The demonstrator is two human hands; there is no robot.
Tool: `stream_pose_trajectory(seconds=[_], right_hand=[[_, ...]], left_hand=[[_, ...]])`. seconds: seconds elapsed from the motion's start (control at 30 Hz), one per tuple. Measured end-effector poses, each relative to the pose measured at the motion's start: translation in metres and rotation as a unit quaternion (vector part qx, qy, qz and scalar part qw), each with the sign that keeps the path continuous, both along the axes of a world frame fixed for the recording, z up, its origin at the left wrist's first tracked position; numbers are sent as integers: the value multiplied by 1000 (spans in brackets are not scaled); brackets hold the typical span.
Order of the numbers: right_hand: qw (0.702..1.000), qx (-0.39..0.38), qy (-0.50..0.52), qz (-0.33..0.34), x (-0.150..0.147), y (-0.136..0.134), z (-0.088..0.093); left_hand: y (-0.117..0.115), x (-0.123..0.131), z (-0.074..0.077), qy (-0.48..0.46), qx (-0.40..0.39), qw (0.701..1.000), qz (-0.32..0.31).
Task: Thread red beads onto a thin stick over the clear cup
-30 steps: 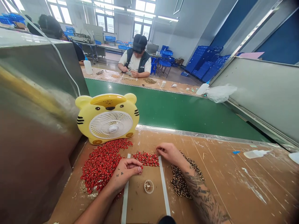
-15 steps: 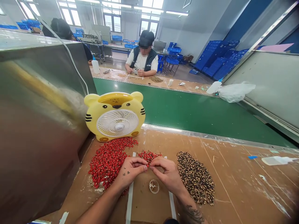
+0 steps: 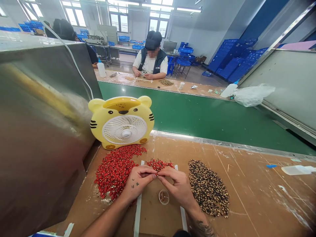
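My left hand and my right hand meet fingertip to fingertip above the cardboard work area. Both are pinched around a tiny reddish piece, mostly hidden by the fingers. Just behind the fingers lies a small heap of red pieces. A small round clear dish sits on the board below my hands. To the left spreads a large pile of red pieces, and on the right is a pile of black and tan pieces.
A yellow animal-shaped fan stands behind the red pile, beside a metal cabinet. Beyond is a green belt, with a person seated across it. A white bottle lies at the right.
The view has shifted slightly, moving the right-hand items a little to the right in the picture. My hands keep nearly the same pinched pose, with the fingertips now closer together.
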State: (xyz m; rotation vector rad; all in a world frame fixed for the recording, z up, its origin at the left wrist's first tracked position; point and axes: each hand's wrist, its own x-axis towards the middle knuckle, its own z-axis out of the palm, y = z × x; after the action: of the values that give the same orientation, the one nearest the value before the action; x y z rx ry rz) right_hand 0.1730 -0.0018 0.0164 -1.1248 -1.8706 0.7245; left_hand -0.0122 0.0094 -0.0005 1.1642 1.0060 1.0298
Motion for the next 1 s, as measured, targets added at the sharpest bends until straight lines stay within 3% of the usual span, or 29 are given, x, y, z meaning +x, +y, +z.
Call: stream_pose_trajectory(seconds=[0.13,0.47,0.7,0.83,1.0], right_hand=[[999,-12,-15,-30,0,0,2],[999,-9,-45,22,4,1,2],[999,-14,11,-28,4,3,-6],[996,-15,16,-82,22,6,-8],[995,-18,-1,-98,36,6,-10]], left_hand=[[-2,-2,-3,56,44,997,6],[-4,-5,-3,147,109,983,-24],[6,-10,12,171,116,978,-15],[20,-21,18,272,152,950,30],[29,-8,14,415,190,889,-37]])
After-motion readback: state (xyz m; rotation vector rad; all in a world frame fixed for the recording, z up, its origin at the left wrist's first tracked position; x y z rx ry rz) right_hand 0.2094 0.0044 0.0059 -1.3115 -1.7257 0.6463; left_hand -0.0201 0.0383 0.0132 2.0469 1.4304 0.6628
